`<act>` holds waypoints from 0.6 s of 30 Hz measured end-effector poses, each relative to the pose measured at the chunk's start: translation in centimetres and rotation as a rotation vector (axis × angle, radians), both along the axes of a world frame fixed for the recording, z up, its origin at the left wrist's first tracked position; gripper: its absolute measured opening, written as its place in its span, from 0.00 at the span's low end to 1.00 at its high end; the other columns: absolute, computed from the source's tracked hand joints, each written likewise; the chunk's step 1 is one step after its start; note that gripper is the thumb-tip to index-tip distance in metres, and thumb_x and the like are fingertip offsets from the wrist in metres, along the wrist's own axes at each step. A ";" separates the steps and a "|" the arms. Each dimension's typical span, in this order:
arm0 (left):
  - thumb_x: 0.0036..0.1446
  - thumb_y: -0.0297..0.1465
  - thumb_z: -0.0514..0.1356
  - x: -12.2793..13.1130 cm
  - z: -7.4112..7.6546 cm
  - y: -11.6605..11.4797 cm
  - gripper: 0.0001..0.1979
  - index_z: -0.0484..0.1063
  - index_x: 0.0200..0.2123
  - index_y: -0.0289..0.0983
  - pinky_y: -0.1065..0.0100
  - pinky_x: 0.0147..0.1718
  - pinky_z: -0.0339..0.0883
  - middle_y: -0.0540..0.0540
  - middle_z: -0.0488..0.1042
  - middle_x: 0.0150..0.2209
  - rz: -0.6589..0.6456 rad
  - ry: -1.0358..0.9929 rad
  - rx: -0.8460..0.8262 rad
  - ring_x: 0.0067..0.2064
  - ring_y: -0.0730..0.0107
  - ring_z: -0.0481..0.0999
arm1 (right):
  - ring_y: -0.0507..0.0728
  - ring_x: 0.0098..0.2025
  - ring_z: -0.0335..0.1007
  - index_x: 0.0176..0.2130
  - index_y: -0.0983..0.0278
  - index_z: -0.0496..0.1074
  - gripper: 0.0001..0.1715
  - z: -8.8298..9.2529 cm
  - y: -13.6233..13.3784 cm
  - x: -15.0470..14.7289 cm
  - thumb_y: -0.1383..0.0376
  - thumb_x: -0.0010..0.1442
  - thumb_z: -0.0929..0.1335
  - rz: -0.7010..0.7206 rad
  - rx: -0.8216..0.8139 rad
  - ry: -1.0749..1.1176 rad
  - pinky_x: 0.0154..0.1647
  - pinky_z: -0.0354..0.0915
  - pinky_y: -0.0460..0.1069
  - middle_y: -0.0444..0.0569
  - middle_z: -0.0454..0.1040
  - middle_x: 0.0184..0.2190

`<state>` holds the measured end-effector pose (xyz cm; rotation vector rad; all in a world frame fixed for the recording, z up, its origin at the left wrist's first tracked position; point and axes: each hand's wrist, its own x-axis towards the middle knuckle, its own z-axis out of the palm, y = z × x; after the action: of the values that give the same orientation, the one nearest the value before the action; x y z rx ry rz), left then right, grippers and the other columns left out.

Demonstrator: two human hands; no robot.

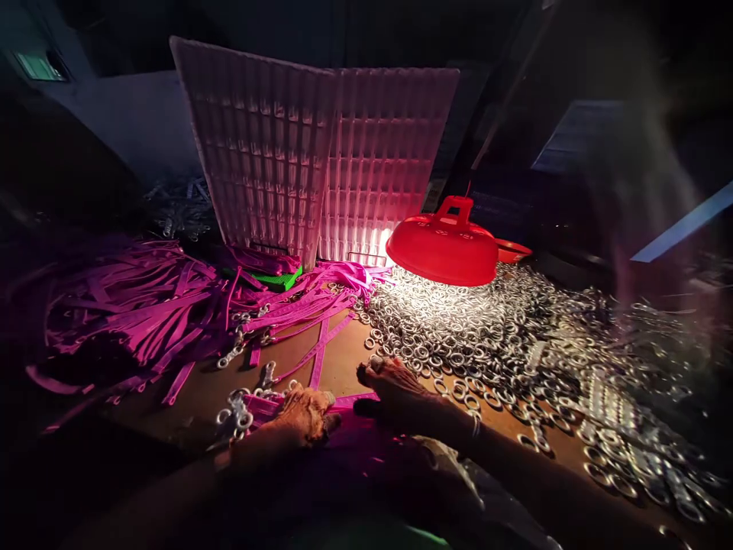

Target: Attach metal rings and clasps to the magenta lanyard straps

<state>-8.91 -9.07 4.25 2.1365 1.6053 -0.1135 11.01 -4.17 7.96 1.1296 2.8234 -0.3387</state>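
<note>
Lying between left hand (306, 415) and right hand (396, 386), pink strap (353, 399); metal rings (458, 336) beyond.

One head-worn camera looks forward and steeply down at the tabletop (345, 345) from close above.

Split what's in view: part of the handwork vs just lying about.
Likely in the job:
- pink strap between left hand and right hand
- metal clasps beside left hand
- heaped metal rings
- lit red lamp

Apparently just there:
- ridged panels, upright behind
- green object, partly covered
</note>
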 end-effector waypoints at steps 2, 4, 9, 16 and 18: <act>0.55 0.41 0.50 0.3 -0.2 -0.3 0.17 0.73 0.38 0.39 0.62 0.36 0.59 0.40 0.77 0.36 0.009 0.028 -0.008 0.39 0.54 0.74 | 0.54 0.30 0.63 0.38 0.69 0.71 0.19 -1.8 1.3 -0.6 0.56 0.61 0.64 0.080 -0.114 -0.065 0.32 0.56 0.48 0.53 0.72 0.32; 0.55 0.41 0.49 0.6 -0.3 -0.6 0.17 0.73 0.38 0.39 0.63 0.33 0.58 0.39 0.77 0.37 0.030 0.028 -0.004 0.39 0.54 0.75 | 0.52 0.26 0.61 0.36 0.69 0.72 0.18 -3.2 2.0 -0.4 0.58 0.64 0.61 0.135 -0.173 -0.083 0.26 0.54 0.46 0.51 0.72 0.27; 0.55 0.41 0.48 2.1 -0.2 -1.7 0.18 0.74 0.35 0.38 0.62 0.32 0.56 0.39 0.77 0.35 0.063 0.085 -0.042 0.38 0.53 0.75 | 0.53 0.28 0.67 0.36 0.69 0.74 0.15 -4.2 1.0 2.0 0.69 0.64 0.59 0.204 -0.148 -0.049 0.28 0.58 0.47 0.53 0.75 0.30; 0.53 0.42 0.51 4.6 -0.7 -4.1 0.15 0.73 0.31 0.42 0.60 0.28 0.53 0.41 0.76 0.32 0.094 0.075 -0.029 0.36 0.57 0.74 | 0.56 0.31 0.71 0.36 0.67 0.74 0.17 -4.5 -1.8 5.0 0.75 0.58 0.58 0.335 -0.142 0.068 0.32 0.63 0.49 0.53 0.76 0.31; 0.52 0.41 0.52 4.8 -1.2 -4.5 0.12 0.72 0.28 0.43 0.60 0.26 0.51 0.43 0.75 0.29 0.060 0.038 -0.009 0.32 0.58 0.73 | 0.57 0.32 0.71 0.36 0.66 0.74 0.18 -4.9 -2.2 5.7 0.74 0.58 0.58 0.309 -0.165 0.089 0.35 0.64 0.50 0.53 0.76 0.32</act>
<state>-4.08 -13.60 3.09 2.0889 1.6854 -0.1428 16.70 -6.33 3.08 0.6494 2.9186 -0.5936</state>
